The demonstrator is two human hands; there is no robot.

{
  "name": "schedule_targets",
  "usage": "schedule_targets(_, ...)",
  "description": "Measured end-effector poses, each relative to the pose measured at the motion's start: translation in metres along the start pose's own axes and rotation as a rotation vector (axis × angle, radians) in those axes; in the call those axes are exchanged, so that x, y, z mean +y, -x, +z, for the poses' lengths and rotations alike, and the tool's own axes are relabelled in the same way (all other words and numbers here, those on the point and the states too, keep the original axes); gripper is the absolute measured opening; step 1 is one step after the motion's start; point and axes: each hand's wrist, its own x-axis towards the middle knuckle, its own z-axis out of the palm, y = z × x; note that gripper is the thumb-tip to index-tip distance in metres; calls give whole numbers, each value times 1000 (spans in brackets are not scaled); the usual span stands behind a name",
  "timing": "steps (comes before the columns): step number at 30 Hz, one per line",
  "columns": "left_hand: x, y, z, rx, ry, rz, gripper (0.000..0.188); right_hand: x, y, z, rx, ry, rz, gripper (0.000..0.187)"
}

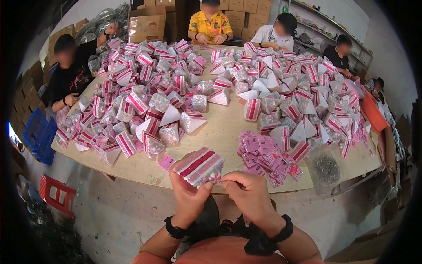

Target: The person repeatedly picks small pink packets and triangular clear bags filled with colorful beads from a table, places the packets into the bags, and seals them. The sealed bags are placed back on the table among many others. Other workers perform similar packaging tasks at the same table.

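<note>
My left hand point(190, 193) is wrapped round a toy cake slice point(200, 166) with pink and white layers and a sprinkle-covered side, held above the table's near edge. At the slice's right end my right hand point(249, 193) pinches with thumb and forefinger. What lies in that pinch is too small to make out. A pink card tag point(166, 161) shows just left of the slice; whether it is joined to it I cannot tell. Ahead on the right lies a heap of pink card tags point(263, 152). Beside it is a clear bag of small dark metal pieces point(326, 168).
Two big heaps of similar wrapped slices, left point(136, 103) and right point(290, 97), cover much of the wooden table point(220, 127). Several people sit around it. A red stool point(57, 193) and blue crate point(38, 136) stand at left, an orange bin point(373, 110) at right.
</note>
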Motion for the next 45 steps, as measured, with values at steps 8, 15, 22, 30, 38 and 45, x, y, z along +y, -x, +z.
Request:
schedule_targets(8, -4, 0, 2, -13, -44, 126, 66, 2, 1, 0, 33, 25, -59, 10)
schedule_targets(15, -7, 1, 3, -11, -92, 169, 68, 8, -1, -1, 62, 131, -209, 11)
schedule_targets(22, -11, 1, 2, -19, -233, 214, 67, 6, -1, 0, 75, 196, -232, 6)
schedule_targets(30, -10, -1, -1, -81, -212, 210, 65, 8, -1, 2, 32, 93, -40, 9)
schedule_targets(38, -15, -3, 0, -137, -103, 70, 62, 31, -16, -4, -196, -631, 212, 15)
schedule_targets(45, -22, -49, -25, 75, -169, -226, 37, 41, -6, -52, -290, -302, 369, 11)
